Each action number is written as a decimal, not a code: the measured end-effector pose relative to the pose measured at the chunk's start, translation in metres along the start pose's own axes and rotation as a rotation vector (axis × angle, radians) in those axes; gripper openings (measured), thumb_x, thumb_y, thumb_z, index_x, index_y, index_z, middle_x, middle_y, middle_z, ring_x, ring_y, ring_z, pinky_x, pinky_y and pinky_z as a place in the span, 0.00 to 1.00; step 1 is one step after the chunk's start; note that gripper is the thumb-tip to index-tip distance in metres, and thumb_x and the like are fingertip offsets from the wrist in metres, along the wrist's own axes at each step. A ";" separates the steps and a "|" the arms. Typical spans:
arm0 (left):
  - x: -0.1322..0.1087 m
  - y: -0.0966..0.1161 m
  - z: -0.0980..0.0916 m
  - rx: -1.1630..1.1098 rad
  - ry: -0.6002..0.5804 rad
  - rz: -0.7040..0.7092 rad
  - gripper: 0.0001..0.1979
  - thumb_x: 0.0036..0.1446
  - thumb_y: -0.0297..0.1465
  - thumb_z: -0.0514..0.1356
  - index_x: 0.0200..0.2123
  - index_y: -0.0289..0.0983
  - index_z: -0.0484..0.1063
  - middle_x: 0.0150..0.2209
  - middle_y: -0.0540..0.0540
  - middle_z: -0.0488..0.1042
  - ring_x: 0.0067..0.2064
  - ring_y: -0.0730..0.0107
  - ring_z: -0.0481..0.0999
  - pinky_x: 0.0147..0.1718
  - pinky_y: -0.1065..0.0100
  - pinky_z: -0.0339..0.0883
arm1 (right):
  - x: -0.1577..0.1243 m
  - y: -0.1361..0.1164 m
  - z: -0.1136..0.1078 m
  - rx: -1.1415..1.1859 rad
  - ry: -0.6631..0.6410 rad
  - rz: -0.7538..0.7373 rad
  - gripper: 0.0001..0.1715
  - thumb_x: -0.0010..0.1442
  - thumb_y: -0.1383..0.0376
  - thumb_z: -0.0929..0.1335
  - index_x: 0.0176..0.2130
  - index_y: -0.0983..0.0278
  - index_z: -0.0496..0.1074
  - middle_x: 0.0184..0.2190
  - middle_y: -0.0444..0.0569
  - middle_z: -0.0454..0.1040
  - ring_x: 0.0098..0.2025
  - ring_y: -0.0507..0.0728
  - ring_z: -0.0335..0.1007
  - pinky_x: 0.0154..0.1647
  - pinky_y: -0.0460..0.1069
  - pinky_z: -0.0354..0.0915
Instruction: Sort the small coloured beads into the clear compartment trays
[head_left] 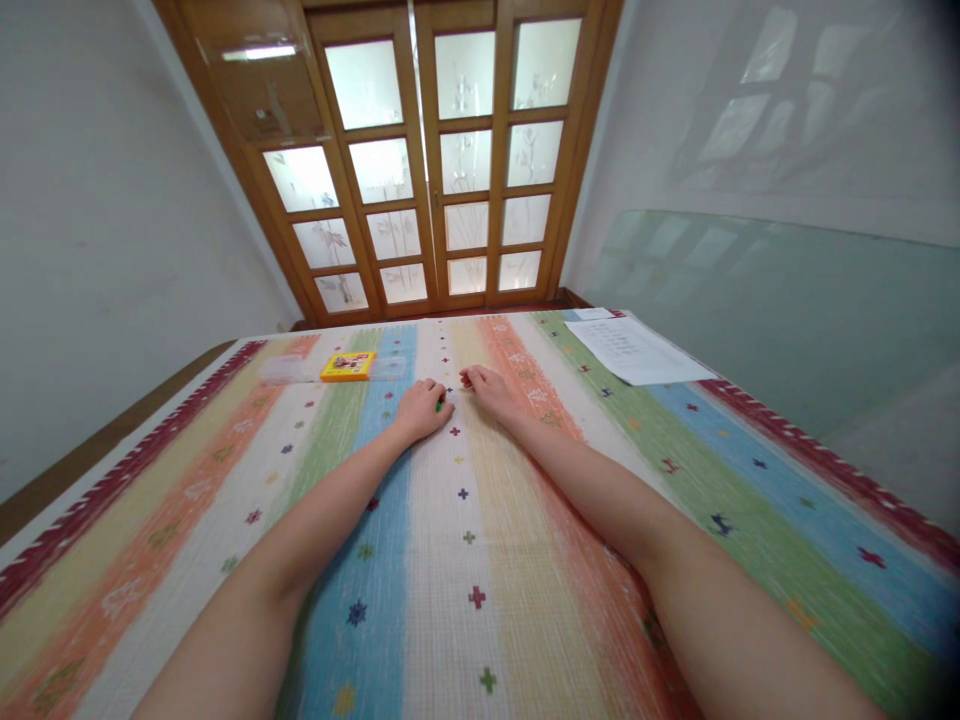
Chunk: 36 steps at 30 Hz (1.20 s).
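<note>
My left hand rests on the striped tablecloth with its fingers curled in. A small green piece shows between the thumb and fingers; most of it is covered, so its kind cannot be made out. Just to the right, my right hand lies with its fingers bent together in a pinch. Whether anything is between those fingertips is hidden. The two hands are a small gap apart. Left of my left hand is a flat yellow box with printed pictures, and clear plastic extends from its sides.
A striped tablecloth with small printed figures covers the table. Sheets of white paper with writing lie at the far right. A glass panel leans by the right wall, and wooden glazed doors stand beyond the table.
</note>
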<state>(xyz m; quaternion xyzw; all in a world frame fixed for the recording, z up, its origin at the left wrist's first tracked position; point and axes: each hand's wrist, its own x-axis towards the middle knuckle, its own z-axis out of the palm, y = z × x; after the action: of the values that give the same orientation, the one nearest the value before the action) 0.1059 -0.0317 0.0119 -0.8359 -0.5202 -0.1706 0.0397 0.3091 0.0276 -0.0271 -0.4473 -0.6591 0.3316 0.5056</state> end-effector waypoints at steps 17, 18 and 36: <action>0.011 -0.010 0.008 -0.073 0.018 0.002 0.09 0.68 0.38 0.61 0.43 0.40 0.78 0.47 0.41 0.75 0.50 0.57 0.73 0.51 0.59 0.66 | -0.004 -0.006 0.002 0.042 -0.047 0.036 0.22 0.71 0.52 0.62 0.42 0.62 0.78 0.41 0.52 0.81 0.38 0.57 0.79 0.45 0.51 0.73; 0.013 -0.011 0.008 -0.082 0.013 0.002 0.09 0.67 0.38 0.61 0.43 0.40 0.78 0.47 0.41 0.75 0.50 0.57 0.73 0.51 0.59 0.66 | -0.004 -0.007 0.002 0.041 -0.051 0.045 0.22 0.72 0.51 0.62 0.43 0.62 0.78 0.41 0.52 0.81 0.38 0.57 0.79 0.45 0.51 0.73; 0.020 -0.021 0.012 -0.170 -0.013 0.076 0.07 0.67 0.30 0.58 0.40 0.38 0.77 0.44 0.42 0.76 0.49 0.60 0.73 0.52 0.60 0.67 | -0.007 -0.014 0.001 0.046 -0.073 0.063 0.22 0.72 0.52 0.62 0.43 0.62 0.78 0.40 0.52 0.82 0.39 0.57 0.79 0.46 0.52 0.73</action>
<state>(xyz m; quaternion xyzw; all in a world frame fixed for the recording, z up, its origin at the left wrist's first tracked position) 0.0977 -0.0023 0.0051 -0.8565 -0.4719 -0.2072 -0.0285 0.3056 0.0158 -0.0176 -0.4436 -0.6551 0.3783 0.4806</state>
